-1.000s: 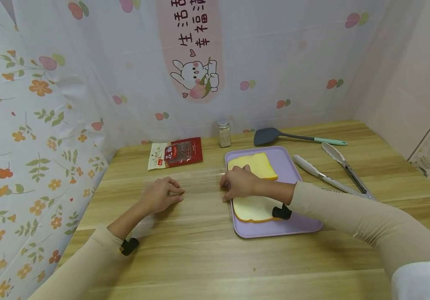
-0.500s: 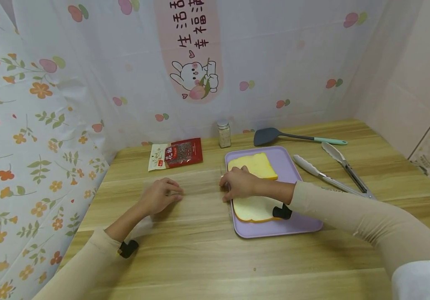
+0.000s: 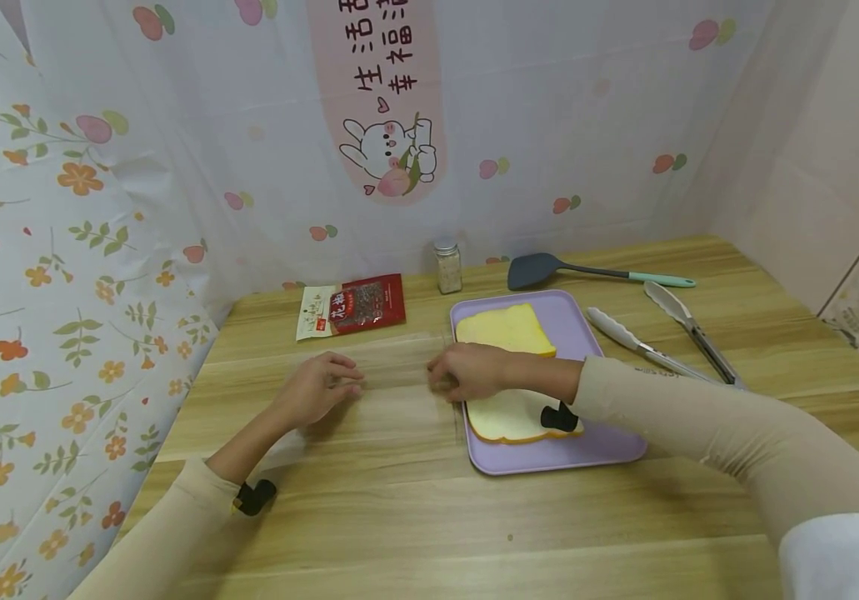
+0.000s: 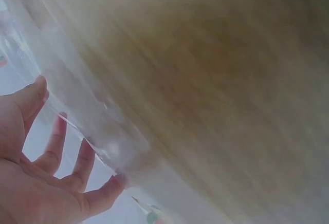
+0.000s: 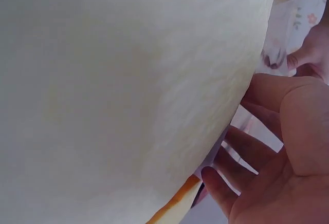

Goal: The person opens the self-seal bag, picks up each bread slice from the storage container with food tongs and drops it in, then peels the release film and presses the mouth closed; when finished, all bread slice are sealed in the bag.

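A clear plastic sheet (image 3: 399, 398) lies between my hands over the wooden table, faint against the grain. At its left side, my left hand (image 3: 314, 390) pinches it between thumb and index finger; in the left wrist view the other fingertips (image 4: 119, 179) touch its edge. My right hand (image 3: 474, 371) is at the tray's left rim, thumb and index finger together at the sheet's right edge, other fingers spread in the right wrist view. Beneath that hand, a purple tray (image 3: 549, 457) bears a yellow slice (image 3: 507, 325) and a pale bread slice (image 3: 507, 418), partly hidden by the hand.
A red and cream spice packet (image 3: 354, 305) lies at the back left, beside a small glass jar (image 3: 447, 267). A dark spatula (image 3: 534, 271) with a mint handle lies behind the tray. Metal tongs (image 3: 699, 337) lie spread at the right. Printed cloth hangs behind the table.
My right hand has moved slightly left, and its fingers have drawn closer together at the sheet's edge. My left hand has barely moved. The tray and the utensils stay put.
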{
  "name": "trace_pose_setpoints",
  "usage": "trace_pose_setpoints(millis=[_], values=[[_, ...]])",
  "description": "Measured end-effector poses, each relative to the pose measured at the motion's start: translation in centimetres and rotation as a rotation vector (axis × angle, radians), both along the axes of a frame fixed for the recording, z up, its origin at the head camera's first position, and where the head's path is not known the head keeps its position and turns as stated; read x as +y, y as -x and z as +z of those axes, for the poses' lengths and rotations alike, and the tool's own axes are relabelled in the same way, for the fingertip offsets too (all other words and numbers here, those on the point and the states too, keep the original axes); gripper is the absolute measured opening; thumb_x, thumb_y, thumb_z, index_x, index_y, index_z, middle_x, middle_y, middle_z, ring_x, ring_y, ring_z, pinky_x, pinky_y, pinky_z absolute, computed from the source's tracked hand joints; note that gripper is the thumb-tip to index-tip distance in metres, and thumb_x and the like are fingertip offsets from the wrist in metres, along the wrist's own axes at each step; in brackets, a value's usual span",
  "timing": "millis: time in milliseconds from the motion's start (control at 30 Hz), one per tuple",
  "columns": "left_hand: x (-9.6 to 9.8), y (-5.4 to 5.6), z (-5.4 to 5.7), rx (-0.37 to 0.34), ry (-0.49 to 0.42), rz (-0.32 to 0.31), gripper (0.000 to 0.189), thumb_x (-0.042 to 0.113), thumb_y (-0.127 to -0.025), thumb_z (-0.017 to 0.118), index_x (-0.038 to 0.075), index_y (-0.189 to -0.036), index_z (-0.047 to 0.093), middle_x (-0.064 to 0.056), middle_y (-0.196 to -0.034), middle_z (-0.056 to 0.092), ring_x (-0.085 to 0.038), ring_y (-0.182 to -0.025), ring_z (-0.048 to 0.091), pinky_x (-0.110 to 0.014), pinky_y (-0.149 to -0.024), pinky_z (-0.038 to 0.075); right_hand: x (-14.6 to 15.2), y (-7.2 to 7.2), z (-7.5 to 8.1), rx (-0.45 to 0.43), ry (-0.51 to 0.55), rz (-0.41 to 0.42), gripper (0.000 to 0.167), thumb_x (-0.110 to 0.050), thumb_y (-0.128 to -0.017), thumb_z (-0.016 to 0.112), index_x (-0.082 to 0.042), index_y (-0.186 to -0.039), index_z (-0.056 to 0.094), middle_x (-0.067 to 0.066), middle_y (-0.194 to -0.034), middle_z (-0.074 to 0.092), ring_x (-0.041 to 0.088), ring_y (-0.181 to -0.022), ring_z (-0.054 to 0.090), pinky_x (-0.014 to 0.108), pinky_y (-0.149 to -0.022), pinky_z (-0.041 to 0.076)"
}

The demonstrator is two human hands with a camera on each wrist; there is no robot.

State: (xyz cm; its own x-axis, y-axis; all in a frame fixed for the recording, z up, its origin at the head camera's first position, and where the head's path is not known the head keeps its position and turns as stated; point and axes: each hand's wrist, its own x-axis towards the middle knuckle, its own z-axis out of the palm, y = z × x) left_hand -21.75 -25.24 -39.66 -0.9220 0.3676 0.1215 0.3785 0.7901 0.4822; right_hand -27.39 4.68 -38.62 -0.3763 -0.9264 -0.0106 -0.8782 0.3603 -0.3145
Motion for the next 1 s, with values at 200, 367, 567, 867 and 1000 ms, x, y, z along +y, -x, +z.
trace_pose_setpoints(millis=[200,367,567,867,1000], values=[[-0.2,0.0,0.0,0.020,-0.026,0.011,0.020,0.013,-0.090,0.074,0.005,-0.108,0.077,-0.013,-0.119,0.066,-0.036,-0.116,0.059,-0.054,-0.098,0.046,-0.1,-0.3,0.2,0.028,-0.033,0.010,0.006,-0.014,-0.090,0.071,-0.008,-0.090,0.070,0.012,-0.109,0.067,0.025,-0.109,0.063,0.034,-0.082,0.049],[-0.3,0.1,0.0,0.052,-0.048,0.001,0.020,0.011,-0.089,0.074,0.003,-0.108,0.077,-0.015,-0.119,0.067,-0.037,-0.115,0.060,-0.054,-0.098,0.046,-0.7,-1.0,0.4,0.096,-0.075,-0.035,0.026,-0.027,-0.094,0.068,-0.008,-0.112,0.069,0.014,-0.116,0.062,0.028,-0.104,0.060,0.040,-0.089,0.050],[-0.5,0.2,-0.2,0.075,-0.092,-0.016,0.019,0.009,-0.089,0.074,0.002,-0.106,0.077,-0.017,-0.119,0.067,-0.038,-0.115,0.060,-0.054,-0.098,0.046,-1.5,-1.9,0.3,0.104,-0.216,-0.156,0.051,-0.048,-0.096,0.060,-0.019,-0.139,0.058,0.014,-0.129,0.052,0.032,-0.107,0.049,0.042,-0.084,0.050],[-0.9,0.3,0.4,0.091,-0.150,-0.015,0.018,0.004,-0.088,0.074,0.001,-0.106,0.076,-0.019,-0.121,0.066,-0.039,-0.118,0.058,-0.055,-0.098,0.046,-2.1,-2.6,0.4,0.196,-0.293,-0.198,0.059,-0.064,-0.092,0.057,-0.020,-0.132,0.061,0.011,-0.130,0.049,0.029,-0.108,0.043,0.044,-0.084,0.046],[-0.9,0.2,0.9,0.051,-0.150,-0.003,0.021,0.007,-0.090,0.073,0.001,-0.109,0.075,-0.019,-0.124,0.065,-0.040,-0.122,0.055,-0.056,-0.099,0.045,-2.5,-2.6,0.5,0.195,-0.308,-0.196,0.067,-0.065,-0.090,0.059,-0.019,-0.138,0.056,0.012,-0.136,0.047,0.031,-0.114,0.042,0.048,-0.091,0.042]])
